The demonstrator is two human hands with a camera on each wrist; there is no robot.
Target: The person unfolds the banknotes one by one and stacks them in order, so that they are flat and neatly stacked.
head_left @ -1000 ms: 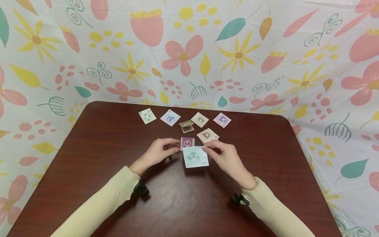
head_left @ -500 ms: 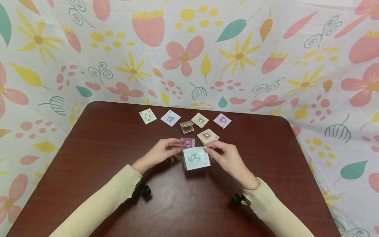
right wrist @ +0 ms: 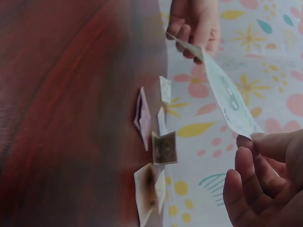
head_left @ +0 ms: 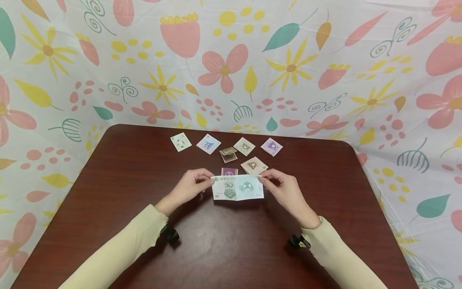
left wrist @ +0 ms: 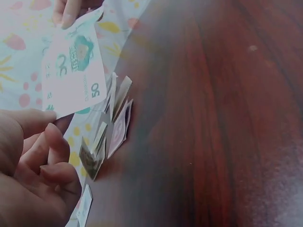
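Tabletop [head_left: 223, 249] shines reddish-brown beneath a held banknote [head_left: 238, 188]; floral cloth [head_left: 223, 70] hangs behind.

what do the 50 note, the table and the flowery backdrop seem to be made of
50 note: probably thin matte paper, creased across the middle. Table: likely wood or laminate, dark brown with streaky grain and a sheen. Backdrop: perhaps printed fabric or plastic sheeting, low-sheen, slightly wrinkled.

Purple folded note [head_left: 229, 171] partly hidden behind banknote [head_left: 247, 188]; sleeves [head_left: 115, 249] cut off at head view's bottom edge.
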